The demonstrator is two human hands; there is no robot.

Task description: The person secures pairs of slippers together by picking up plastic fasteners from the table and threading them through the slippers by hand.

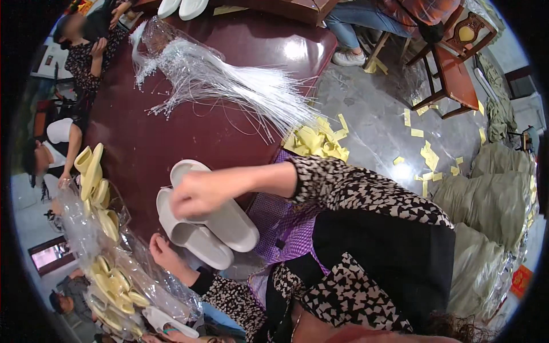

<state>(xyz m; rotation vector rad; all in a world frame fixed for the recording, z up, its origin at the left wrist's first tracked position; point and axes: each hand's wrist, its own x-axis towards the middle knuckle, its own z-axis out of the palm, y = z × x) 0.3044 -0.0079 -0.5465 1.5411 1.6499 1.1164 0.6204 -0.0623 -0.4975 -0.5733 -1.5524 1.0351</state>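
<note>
Round dark-red table (189, 137) fills the upper middle of the view, glossy, with a big loose sheaf of clear plastic ties (229, 86) fanned across its far half. Along the left edge lie clear bags of yellow slippers (108, 274), more yellow slippers (94, 177) stacked loose above them. A heap of yellow paper scraps (317, 140) sits at the table's right edge, others scattered on the grey floor (377, 120). Pair of white foam slippers (206, 226) lies near the table's front edge, side by side and overlapping, soles toward the table as far as can be told. Right hand (197, 194) rests on top of the pair, fingers curled narrow and closed over the upper slipper's heel end; what else it may pinch cannot be told. Left hand (163, 251) lies just beside the lower slipper's toe end, fingers loosely open, holding nothing visible. Judgement: slippers look light, thick, soft-springy moulded foam, matte and not slippery, not fragile; they should squash slightly under grip. Best hold is across both together at the mid-strap or heel, pressed as a pair.
</note>
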